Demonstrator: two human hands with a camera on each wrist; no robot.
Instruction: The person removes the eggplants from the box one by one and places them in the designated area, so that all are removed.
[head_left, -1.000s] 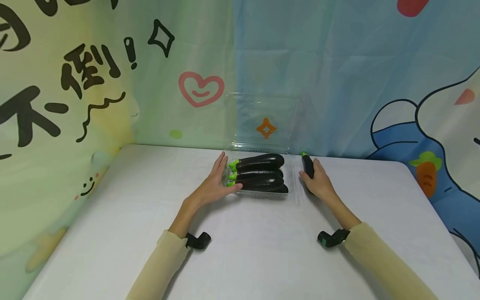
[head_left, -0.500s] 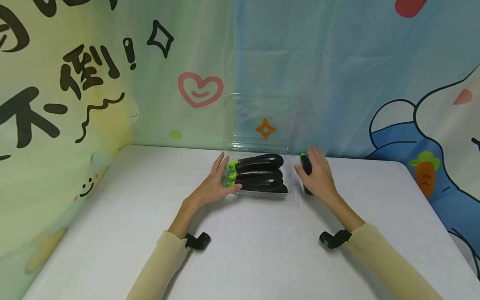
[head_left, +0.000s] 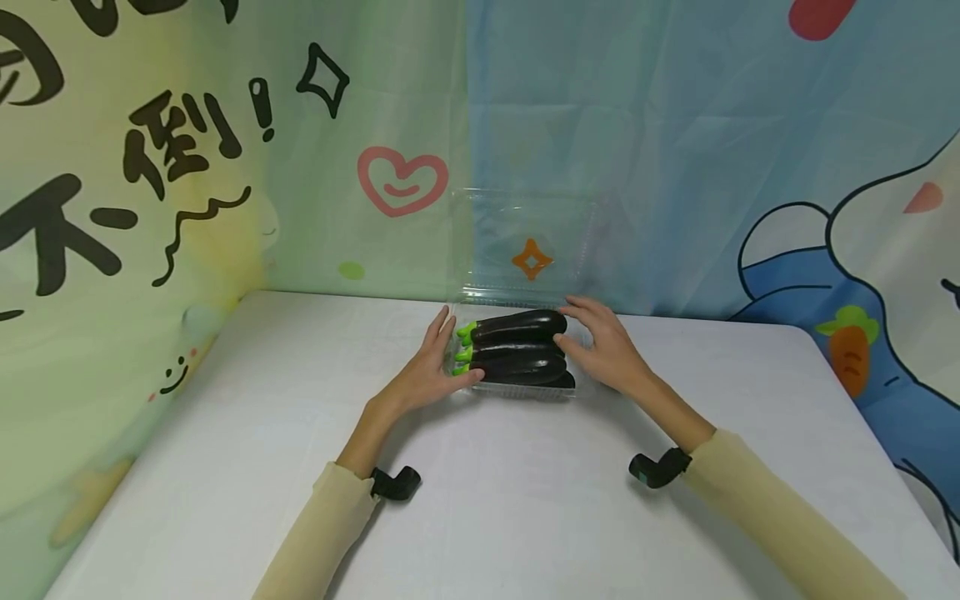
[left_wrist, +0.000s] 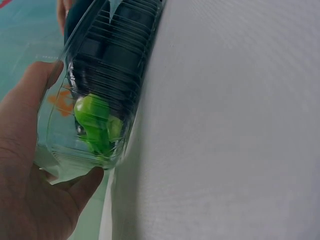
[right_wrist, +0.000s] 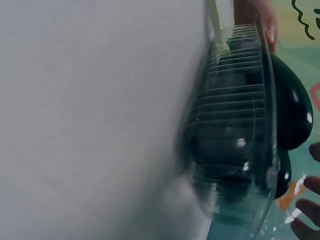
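Observation:
Several black eggplants [head_left: 517, 367] with green stems lie in a clear plastic clamshell box [head_left: 525, 391] whose lid [head_left: 525, 200] stands raised behind. My left hand [head_left: 423, 379] grips the box's left end, thumb over the near rim and fingers along the end wall. My right hand [head_left: 611, 354] is at the box's right end, fingers spread near the rounded ends of the eggplants; whether they touch is unclear. In the right wrist view, fingertips [right_wrist: 312, 185] appear beside two eggplants that bulge above the rim. The loose eggplant seen earlier is not visible.
The box stands near the back edge of a white-covered table [head_left: 495, 500]. A printed curtain [head_left: 675, 150] hangs close behind it. A black camera [head_left: 397, 483] is worn on the left wrist and another [head_left: 660, 468] on the right.
My right hand has moved left from the loose eggplant beside the box to the box's right end. That eggplant has dropped out of sight. The left hand and box have stayed in place.

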